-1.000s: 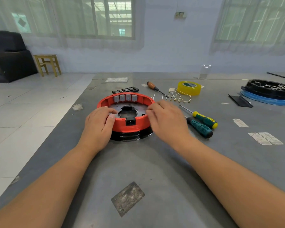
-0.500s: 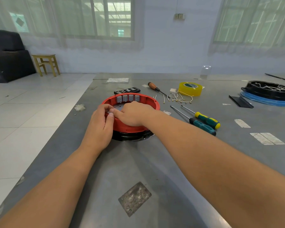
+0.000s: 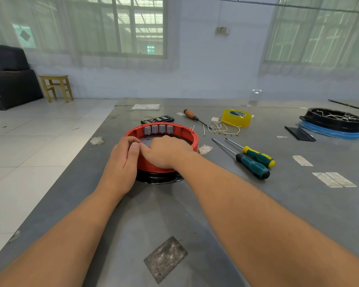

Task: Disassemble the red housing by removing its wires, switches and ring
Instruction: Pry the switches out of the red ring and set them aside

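Red housing (image 3: 175, 129) sits mid-table on a black base (image 3: 160, 179) | left hand (image 3: 120, 166) wraps its near-left wall, fingers curled over the rim | right hand (image 3: 166, 152) reaches inside, fingers curled, what they pinch I cannot tell | four grey switches (image 3: 158, 129) line the far wall | screwdrivers (image 3: 251, 160) lie right

One head-worn wide-angle view — looking forward and down, close over the table (image 3: 257, 204) — toward the windows.
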`<state>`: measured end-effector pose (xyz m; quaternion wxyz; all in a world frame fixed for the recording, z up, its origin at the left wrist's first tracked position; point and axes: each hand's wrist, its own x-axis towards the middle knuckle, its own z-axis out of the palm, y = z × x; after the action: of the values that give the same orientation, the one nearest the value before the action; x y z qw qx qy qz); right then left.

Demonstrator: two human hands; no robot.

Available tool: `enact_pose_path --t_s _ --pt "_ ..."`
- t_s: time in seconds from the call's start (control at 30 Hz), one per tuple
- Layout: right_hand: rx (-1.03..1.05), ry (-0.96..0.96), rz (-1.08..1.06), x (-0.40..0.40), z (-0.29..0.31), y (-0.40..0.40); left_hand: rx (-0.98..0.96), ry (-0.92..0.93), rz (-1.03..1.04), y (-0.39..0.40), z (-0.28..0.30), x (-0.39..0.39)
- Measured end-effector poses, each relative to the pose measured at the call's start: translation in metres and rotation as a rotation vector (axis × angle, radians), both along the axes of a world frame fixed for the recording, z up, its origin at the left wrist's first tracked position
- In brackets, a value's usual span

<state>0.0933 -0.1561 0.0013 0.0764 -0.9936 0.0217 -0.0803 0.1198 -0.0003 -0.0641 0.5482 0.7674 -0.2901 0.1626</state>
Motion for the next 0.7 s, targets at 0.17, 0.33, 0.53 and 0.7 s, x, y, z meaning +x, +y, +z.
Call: enact_pose_path --t_s 0.17,0.33,0.53,0.7 --pt "0.019 -0.053 -0.023 -0.0025 -0.0016 0.0015 0.020 -0.017 0.012 -0.0009 0.0002 0.0009" --pt "0.044 -0.052 -0.018 -0.0020 0.0001 0.0003 0.041 -0.022 0.030 -0.0012 0.0015 -0.0012" --pt "0.059 -0.065 -0.017 -0.0033 0.0004 0.0001 0.053 -0.029 0.050 -0.0026 0.0044 -0.0036" --pt "0.071 -0.067 -0.023 -0.0045 0.0023 0.0003 0.058 -0.022 0.062 -0.0024 0.0050 -0.0050"
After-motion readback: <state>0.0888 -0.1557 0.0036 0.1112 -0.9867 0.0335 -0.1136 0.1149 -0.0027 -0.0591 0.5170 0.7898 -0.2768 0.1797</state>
